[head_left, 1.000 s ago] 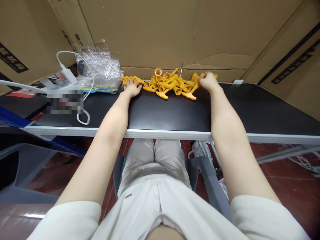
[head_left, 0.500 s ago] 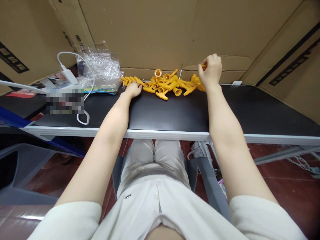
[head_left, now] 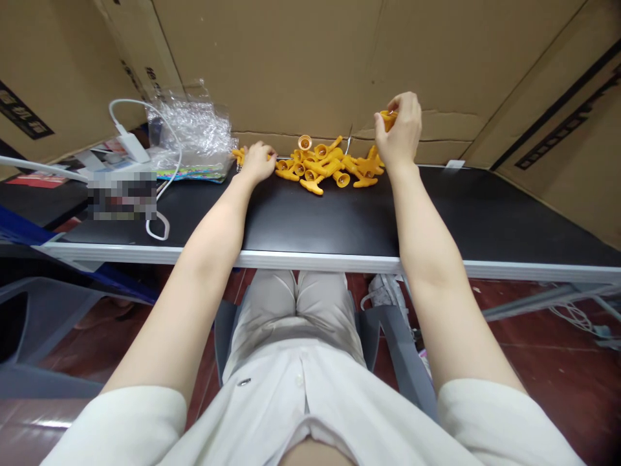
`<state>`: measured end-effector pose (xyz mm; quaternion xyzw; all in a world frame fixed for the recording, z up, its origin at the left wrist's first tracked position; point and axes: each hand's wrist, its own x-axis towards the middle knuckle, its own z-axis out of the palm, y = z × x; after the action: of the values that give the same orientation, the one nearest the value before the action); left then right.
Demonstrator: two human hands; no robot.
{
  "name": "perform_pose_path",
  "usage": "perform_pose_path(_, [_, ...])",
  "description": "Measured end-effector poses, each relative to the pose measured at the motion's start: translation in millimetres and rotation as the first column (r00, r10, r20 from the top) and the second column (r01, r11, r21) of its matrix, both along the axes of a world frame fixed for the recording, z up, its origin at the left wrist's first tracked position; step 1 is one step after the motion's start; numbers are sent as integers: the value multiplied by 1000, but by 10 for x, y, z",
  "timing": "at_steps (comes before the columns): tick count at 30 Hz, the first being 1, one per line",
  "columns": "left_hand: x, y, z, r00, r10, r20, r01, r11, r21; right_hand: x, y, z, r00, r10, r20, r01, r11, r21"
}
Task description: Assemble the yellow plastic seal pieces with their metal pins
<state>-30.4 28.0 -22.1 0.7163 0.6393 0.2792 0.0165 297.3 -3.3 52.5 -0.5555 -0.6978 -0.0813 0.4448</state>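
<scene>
Yellow plastic pieces (head_left: 325,169) lie in a loose pile at the back of the black table, several showing hollow, cup-like ends and others branching arms. At the pile's left, my left hand (head_left: 258,163) bends its fingers over a row of similar yellow pieces (head_left: 239,154), mostly covering them. A bit of yellow shows between its thumb and fingers. Small metal links (head_left: 239,167) hang at the row's left end. Raised above the pile's right end, my right hand (head_left: 402,133) is closed round a yellow plastic piece (head_left: 389,119), partly hidden by the fingers.
Clear plastic bags (head_left: 191,129) lie on colourful flat packets at the left, beside a white plug and cable (head_left: 133,147). Cardboard (head_left: 301,65) walls the table's back and sides. A pale metal edge (head_left: 320,261) runs along the table (head_left: 320,223) front.
My left hand has shifted slightly up and now covers more of the yellow row. My right hand has risen a little, showing more of its yellow piece. The view has shifted slightly.
</scene>
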Motion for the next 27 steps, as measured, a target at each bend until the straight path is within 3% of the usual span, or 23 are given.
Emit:
perform_pose_path(3, [266, -200, 214, 996, -72, 59, 65, 992, 107, -82, -12, -17, 997, 83, 3, -83, 996, 25])
perform_pose_path(7, [646, -450, 378, 959, -242, 148, 231, 969, 91, -250, -23, -69, 978, 187, 88, -187, 982, -12])
perform_pose_path(11, [806, -543, 356, 900, -334, 280, 350, 937, -6, -455, -95, -126, 927, 328, 184, -324, 945, -54])
perform_pose_path(16, [793, -569, 273, 845, -308, 437, 422, 886, -193, -615, -236, -162, 894, 409, 182, -421, 907, 29])
perform_pose_path(19, [794, -626, 290, 749, -344, 566, 550, 799, -243, -628, -287, -168, 910, 383, 161, -400, 912, 90])
perform_pose_path(23, [837, -709, 344, 637, -403, 657, 687, 683, -247, -608, -291, -180, 919, 350, 181, -371, 924, 96])
perform_pose_path(27, [910, -668, 298, 621, -465, 631, 690, 706, -160, -596, -250, -200, 911, 362, 196, -389, 914, 119])
